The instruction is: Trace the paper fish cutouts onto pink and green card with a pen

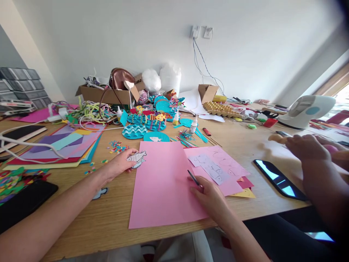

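Observation:
A large pink paper sheet [160, 182] lies on the wooden table [109, 214] in front of me. My left hand [120, 164] pinches a small paper fish cut-out [137, 157] at the sheet's upper left corner. My right hand [211, 198] rests on the sheet's right edge, closed round a thin dark pen [193, 177] whose tip points up and left. Just beyond it lies a smaller pink sheet [223, 167] with pencilled fish outlines and a grey paper strip of printed fish [211, 168] on top.
A phone [279, 179] with a lit screen lies to the right; another person's hand [308, 149] hovers beyond it. Coloured paper stack [62, 143] at left, blue wave crafts [144, 127] and glue bottles behind, cardboard boxes [109, 95] at the back. A dark case [24, 202] sits near left.

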Available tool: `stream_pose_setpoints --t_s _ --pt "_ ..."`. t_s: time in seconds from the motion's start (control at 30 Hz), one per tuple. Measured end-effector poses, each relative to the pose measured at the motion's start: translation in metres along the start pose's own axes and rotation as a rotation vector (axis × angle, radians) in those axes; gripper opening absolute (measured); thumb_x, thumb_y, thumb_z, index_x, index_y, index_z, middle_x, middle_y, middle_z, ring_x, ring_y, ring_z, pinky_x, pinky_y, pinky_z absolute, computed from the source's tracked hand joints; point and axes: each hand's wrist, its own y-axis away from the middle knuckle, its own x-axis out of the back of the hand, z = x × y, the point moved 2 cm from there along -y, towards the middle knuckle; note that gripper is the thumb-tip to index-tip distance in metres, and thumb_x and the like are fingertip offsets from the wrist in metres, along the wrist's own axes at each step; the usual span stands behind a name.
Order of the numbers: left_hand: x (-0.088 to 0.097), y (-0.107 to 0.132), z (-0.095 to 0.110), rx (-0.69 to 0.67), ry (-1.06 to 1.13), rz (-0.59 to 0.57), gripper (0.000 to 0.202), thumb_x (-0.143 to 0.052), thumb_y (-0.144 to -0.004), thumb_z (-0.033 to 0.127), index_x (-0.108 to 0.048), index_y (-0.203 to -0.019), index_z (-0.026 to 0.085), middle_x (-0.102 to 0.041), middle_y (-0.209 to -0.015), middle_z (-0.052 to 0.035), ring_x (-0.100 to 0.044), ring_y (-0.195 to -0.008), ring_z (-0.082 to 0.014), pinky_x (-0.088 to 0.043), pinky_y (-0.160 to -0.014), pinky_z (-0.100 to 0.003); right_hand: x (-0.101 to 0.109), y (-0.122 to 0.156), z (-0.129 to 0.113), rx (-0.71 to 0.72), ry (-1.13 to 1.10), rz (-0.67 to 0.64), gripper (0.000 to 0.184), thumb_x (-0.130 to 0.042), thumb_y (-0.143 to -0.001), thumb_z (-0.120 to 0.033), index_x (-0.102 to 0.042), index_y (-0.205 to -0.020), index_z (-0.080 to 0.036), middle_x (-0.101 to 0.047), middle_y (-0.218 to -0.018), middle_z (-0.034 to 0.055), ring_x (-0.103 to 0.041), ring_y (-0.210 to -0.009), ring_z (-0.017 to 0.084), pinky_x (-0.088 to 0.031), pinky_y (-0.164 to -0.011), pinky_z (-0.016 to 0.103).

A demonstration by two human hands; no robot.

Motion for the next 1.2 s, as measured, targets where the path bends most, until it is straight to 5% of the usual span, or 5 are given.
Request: stream_pose_setpoints --t_s 0.4,0.67,0.9,1.2 --pt "0.009 -0.003 -0.013 0.043 -0.144 0.043 0.031 -0.051 -0.066 0.024 -0.052 -0.095 0.016 -0.054 -0.079 0.0002 -0.051 -0.062 -0.0133 -0.042 -0.047 -0.02 -0.001 -0.001 0.004 -0.024 -0.042 -0.036 0.038 -0.043 -0.072 -0.026 -0.065 -0.101 -0.016 -0.067 -0.096 0.0083 -0.061 -0.083 0.023 -0.045 -0.069 0.032" --pt "0.024 -0.008 -0.017 0.106 -0.308 0.102 0.024 -0.05 -0.066 0.013 -0.055 -0.09 0.016 -0.054 -0.075 0.0011 -0.052 -0.058 -0.0125 -0.041 -0.045 -0.019 -0.001 -0.003 0.003 -0.018 -0.026 -0.011 0.042 -0.042 -0.072 -0.03 -0.065 -0.102 -0.014 -0.067 -0.088 0.0077 -0.061 -0.077 0.022 -0.045 -0.067 0.032" --pt "0.031 -0.003 -0.013 0.109 -0.445 0.13 0.02 -0.051 -0.067 0.013 -0.06 -0.084 0.017 -0.048 -0.054 0.0058 -0.046 -0.047 -0.0117 -0.03 -0.044 -0.019 -0.002 -0.004 0.0 0.029 0.021 0.033 0.038 -0.042 -0.07 -0.028 -0.068 -0.095 -0.015 -0.064 -0.073 0.0044 -0.056 -0.062 0.019 -0.043 -0.057 0.029" --pt "0.038 -0.006 -0.017 0.019 -0.501 0.179 0.011 -0.054 -0.065 0.02 -0.064 -0.066 0.019 -0.054 -0.053 0.0032 -0.051 -0.058 -0.0154 -0.029 -0.051 -0.021 0.004 0.0 -0.004 0.05 -0.022 0.074 0.041 -0.043 -0.071 -0.03 -0.068 -0.1 -0.017 -0.069 -0.082 0.0053 -0.06 -0.066 0.021 -0.046 -0.059 0.03"
